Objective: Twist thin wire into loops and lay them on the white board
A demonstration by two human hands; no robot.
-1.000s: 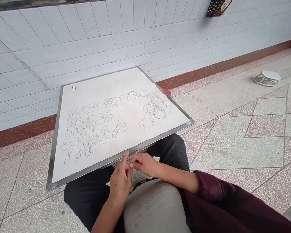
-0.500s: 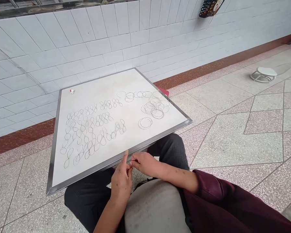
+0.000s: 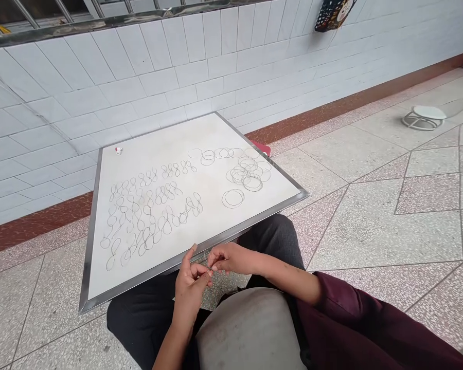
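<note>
My left hand (image 3: 191,282) pinches a thin wire loop (image 3: 206,255) between thumb and fingers, with its index finger raised near the table edge. Close against it, my right hand (image 3: 233,258) pinches the same loop from the other side. Both hands are above my lap, just in front of the white table (image 3: 158,154). Rows of wires twisted into figure eights (image 3: 150,221) lie on the left half of the tabletop. Round wire rings (image 3: 247,174) lie overlapping on the right, with a separate pair of rings (image 3: 233,198) nearer me.
A small red and white object (image 3: 119,151) sits at the table's far left corner. The white tiled wall (image 3: 158,87) stands behind the table. Something red (image 3: 261,148) shows past its right edge. A round white stool (image 3: 424,117) stands farther off on the tiled floor.
My hands have spread slightly, and the wire loop now shows between them. My left index finger has shifted left. The whole view has tilted a little.
</note>
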